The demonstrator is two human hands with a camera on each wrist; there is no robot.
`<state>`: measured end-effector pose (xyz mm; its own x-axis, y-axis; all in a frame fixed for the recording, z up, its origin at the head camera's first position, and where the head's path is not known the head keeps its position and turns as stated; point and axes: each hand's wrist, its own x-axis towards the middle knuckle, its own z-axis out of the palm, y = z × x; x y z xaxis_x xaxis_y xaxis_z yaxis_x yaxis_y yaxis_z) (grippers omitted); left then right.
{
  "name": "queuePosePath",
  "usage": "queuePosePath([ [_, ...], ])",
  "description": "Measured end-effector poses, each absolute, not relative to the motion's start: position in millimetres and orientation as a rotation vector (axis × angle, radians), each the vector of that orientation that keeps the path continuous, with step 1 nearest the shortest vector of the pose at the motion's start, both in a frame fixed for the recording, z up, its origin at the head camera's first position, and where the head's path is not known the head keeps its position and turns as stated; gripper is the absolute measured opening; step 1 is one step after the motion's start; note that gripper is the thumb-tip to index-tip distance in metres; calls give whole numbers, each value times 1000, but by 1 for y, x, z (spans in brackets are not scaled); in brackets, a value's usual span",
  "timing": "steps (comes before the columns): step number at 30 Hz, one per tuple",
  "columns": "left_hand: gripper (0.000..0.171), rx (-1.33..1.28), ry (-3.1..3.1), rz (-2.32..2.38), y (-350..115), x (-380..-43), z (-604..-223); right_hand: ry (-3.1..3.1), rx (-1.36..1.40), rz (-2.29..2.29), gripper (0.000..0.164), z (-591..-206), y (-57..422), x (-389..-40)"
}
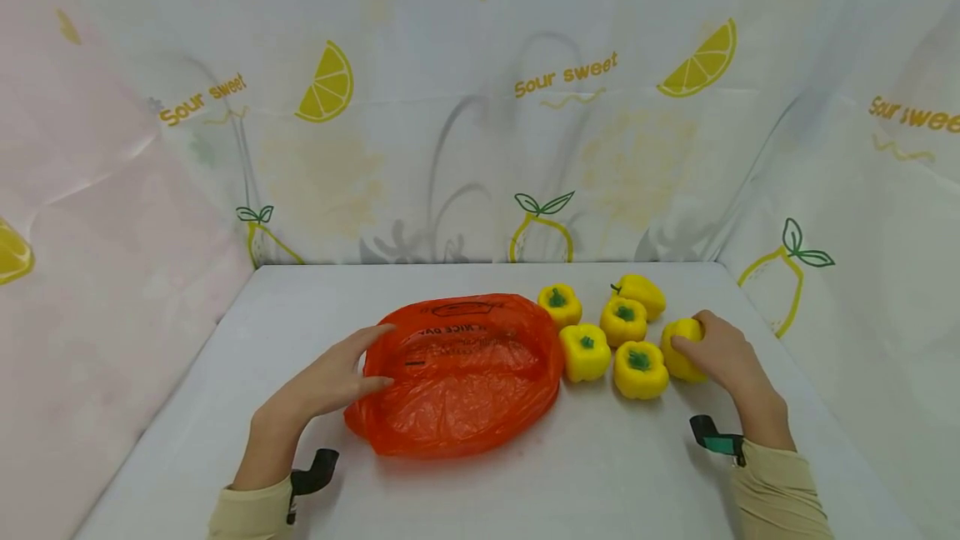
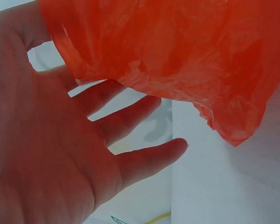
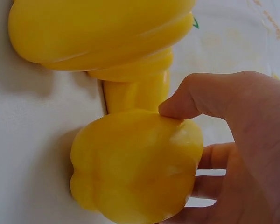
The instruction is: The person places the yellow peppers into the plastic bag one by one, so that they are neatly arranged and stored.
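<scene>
A red plastic bag (image 1: 457, 407) with dark print lies spread on the table, its mouth facing up. My left hand (image 1: 330, 377) is at the bag's left edge with thumb and fingers spread; in the left wrist view the bag hides some of the fingertips. At the right end of a group of yellow bell peppers, my right hand (image 1: 723, 348) grips one yellow bell pepper (image 3: 135, 168). The thumb lies on one side of it and the fingers on the other. That pepper appears to stand on the table.
Several other yellow bell peppers with green stems, such as the front one (image 1: 641, 372), stand between the bag and my right hand. One pepper (image 1: 642, 297) lies on its side at the back. A lemon-print cloth (image 1: 450, 148) hangs around the white table (image 1: 585, 473).
</scene>
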<state>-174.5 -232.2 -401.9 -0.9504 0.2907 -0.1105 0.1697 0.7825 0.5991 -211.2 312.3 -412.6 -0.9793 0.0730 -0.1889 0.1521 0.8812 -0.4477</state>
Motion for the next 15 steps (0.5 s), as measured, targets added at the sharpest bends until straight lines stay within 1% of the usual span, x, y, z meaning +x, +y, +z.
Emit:
queuePosePath([
  [6, 83, 352, 2752, 938, -230, -175, -402, 2983, 127, -781, 67, -410, 309, -211],
  [15, 88, 361, 2733, 946, -230, -177, -405, 3126, 21, -995, 60, -400, 292, -206],
])
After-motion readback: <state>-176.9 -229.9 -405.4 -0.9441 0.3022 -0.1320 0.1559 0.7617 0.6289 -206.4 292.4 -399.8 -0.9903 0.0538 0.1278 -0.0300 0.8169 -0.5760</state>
